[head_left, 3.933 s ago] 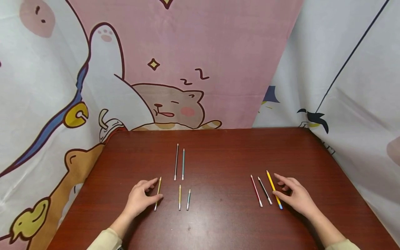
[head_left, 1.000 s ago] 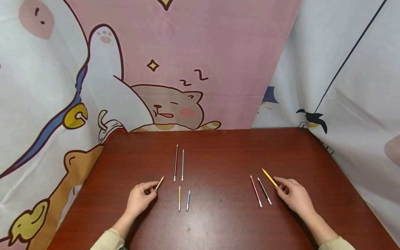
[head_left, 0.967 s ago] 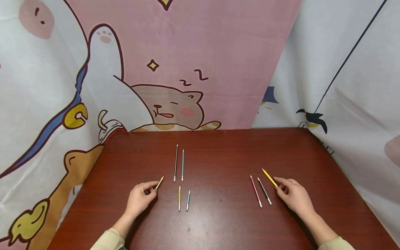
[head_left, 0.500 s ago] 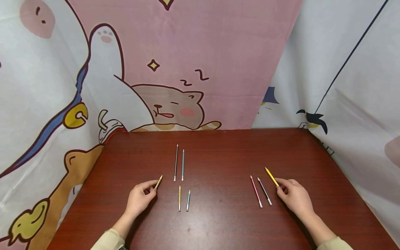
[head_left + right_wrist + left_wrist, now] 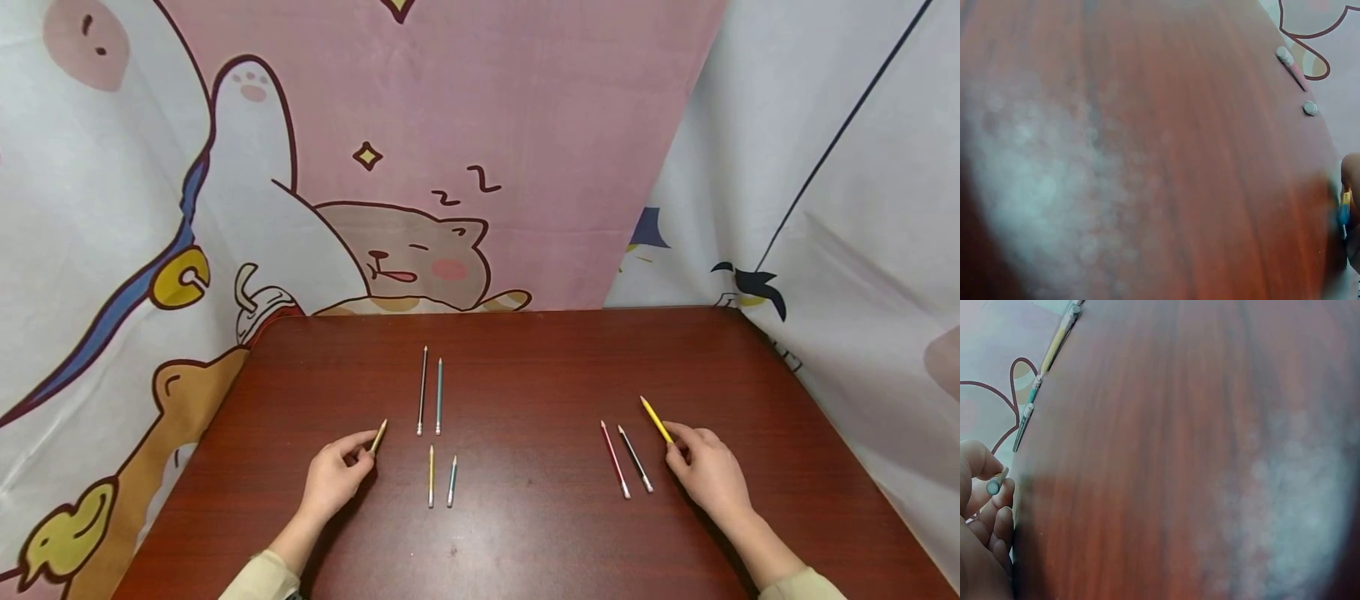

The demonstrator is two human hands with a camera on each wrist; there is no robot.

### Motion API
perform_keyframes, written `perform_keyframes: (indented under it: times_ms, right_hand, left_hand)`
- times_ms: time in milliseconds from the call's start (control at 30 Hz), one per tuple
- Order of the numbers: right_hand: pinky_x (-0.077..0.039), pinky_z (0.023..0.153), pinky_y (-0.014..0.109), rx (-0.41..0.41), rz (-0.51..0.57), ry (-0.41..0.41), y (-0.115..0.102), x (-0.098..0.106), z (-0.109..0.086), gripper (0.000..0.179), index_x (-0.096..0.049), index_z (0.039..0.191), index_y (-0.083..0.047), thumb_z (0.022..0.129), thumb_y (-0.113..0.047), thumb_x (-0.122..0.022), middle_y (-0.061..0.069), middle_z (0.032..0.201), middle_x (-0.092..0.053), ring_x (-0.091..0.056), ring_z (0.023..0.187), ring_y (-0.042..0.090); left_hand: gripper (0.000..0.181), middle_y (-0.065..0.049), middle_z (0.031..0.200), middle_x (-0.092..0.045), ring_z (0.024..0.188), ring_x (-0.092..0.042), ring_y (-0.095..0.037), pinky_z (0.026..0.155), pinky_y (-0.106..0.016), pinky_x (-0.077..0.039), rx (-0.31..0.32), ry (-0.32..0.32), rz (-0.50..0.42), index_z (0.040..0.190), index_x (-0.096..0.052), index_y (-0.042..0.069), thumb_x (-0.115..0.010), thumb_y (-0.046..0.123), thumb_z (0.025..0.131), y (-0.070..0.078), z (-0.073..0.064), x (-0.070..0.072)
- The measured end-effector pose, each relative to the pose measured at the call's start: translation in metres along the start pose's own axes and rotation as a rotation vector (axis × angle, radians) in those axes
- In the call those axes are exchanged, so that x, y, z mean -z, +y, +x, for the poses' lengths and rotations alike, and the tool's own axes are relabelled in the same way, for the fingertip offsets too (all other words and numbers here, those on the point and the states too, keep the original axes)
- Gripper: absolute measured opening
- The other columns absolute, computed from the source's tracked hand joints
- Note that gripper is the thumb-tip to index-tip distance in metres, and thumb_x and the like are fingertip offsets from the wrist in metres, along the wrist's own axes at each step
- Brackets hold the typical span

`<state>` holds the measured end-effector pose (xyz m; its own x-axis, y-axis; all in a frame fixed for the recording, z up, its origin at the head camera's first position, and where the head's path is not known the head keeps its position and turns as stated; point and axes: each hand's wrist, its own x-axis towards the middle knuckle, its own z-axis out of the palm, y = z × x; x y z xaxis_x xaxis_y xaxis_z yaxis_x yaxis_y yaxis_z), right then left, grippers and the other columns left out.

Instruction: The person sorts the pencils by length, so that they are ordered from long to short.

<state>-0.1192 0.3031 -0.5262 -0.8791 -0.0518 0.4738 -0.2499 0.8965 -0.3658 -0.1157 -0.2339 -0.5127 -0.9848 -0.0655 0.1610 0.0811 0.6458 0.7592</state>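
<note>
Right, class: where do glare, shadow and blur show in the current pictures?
Head view: dark shadows by the left hand and right hand, its yellow pencil fairly crisp; left wrist view: whitish glare on the table at lower right, grain soft; right wrist view: similar glare at left, grain soft.

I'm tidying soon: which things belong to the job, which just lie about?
In use:
gold pencil (left hand)
yellow pencil (right hand)

Seemingly lying about:
long black pencil
long teal pencil
short yellow pencil
short teal pencil
red pencil
short black pencil
</note>
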Motion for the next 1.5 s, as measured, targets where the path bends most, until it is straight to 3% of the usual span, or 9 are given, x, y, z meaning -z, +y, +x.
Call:
perform_keyframes:
  times_ms: [333,733,933,1500]
  right_hand:
    - [-0.036,0.051,0.03,-0.09,0.057,-0.014,0.003,0.006,0.004,0.032,-0.063,0.115,0.002,0.084,0.001,-0.066,0.002,0.075,-0.055,-0.047,0.062,0.015]
    - [-0.044,0.053,0.026,-0.163,0.154,-0.062,0.0,0.011,0.007,0.036,-0.06,0.124,0.002,0.09,-0.004,-0.068,0.002,0.079,-0.064,-0.055,0.063,0.0]
    - [-0.042,0.052,0.025,-0.159,0.208,-0.072,-0.013,0.01,0.012,0.036,-0.06,0.124,0.001,0.09,-0.005,-0.069,0.001,0.077,-0.063,-0.052,0.06,0.001]
    - [-0.044,0.044,0.025,-0.128,0.386,-0.134,-0.06,-0.016,0.035,0.037,-0.06,0.124,0.001,0.088,-0.003,-0.07,0.001,0.076,-0.058,-0.051,0.053,0.002]
  left_hand:
    - [0.028,0.003,0.069,-0.058,0.045,-0.045,-0.006,0.041,-0.022,-0.036,0.08,-0.005,-0.077,0.111,-0.074,0.008,-0.067,0.003,0.085,0.001,0.0,0.0]
    - [0.026,0.001,0.075,-0.064,0.061,-0.053,-0.005,0.053,-0.022,-0.042,0.084,0.044,-0.097,0.11,-0.075,0.009,-0.071,0.005,0.085,0.005,0.001,0.001]
    - [0.027,-0.001,0.077,-0.066,0.06,-0.055,-0.006,0.054,-0.022,-0.043,0.113,0.049,-0.113,0.111,-0.075,0.009,-0.072,0.005,0.085,0.01,0.003,0.001]
    - [0.024,-0.001,0.077,-0.071,0.067,-0.06,-0.006,0.06,-0.021,-0.045,0.093,0.1,-0.143,0.106,-0.077,0.008,-0.074,0.009,0.083,0.027,0.014,-0.013]
